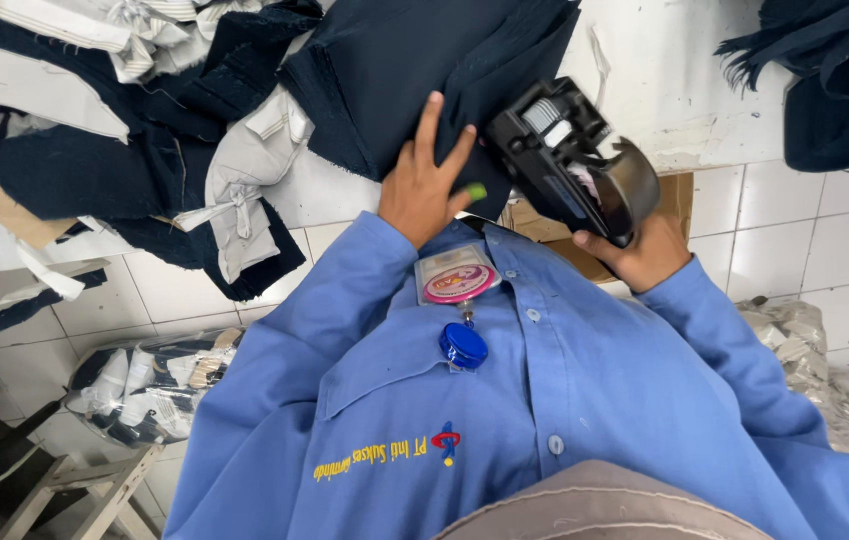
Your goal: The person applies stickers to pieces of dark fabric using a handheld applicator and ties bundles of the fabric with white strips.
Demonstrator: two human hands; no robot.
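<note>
The label gun (574, 170) is a black plastic tool with a bulky body, a roll of white paper showing at its upper end and a dark curved guard at its lower end. There is one of it. It sits in the right hand (644, 250), whose fingers are wrapped shut around the grip beneath the body, so the tool rises up and to the left from the palm.

The navy cloth piece (414, 70) is a dark blue cut panel with a frayed lower edge, lying on the white table (664, 90). The left hand (426, 190) lies flat on the cloth's lower part with the fingers spread apart and pointing up; a small green tip shows on the thumb. The gun's front end is just beside this hand, over the same cloth.

Two hands are in view, both coming out of blue shirt sleeves (504, 400). One round pink badge (457, 282) and one blue reel (463, 345) hang on the shirt front. To the left lies a heap of navy and pale grey pieces (144, 150), too tangled to count. Another dark cloth (834, 80) lies at the upper right, and one clear bag of scraps (144, 385) rests on the tiled floor (804, 230).
</note>
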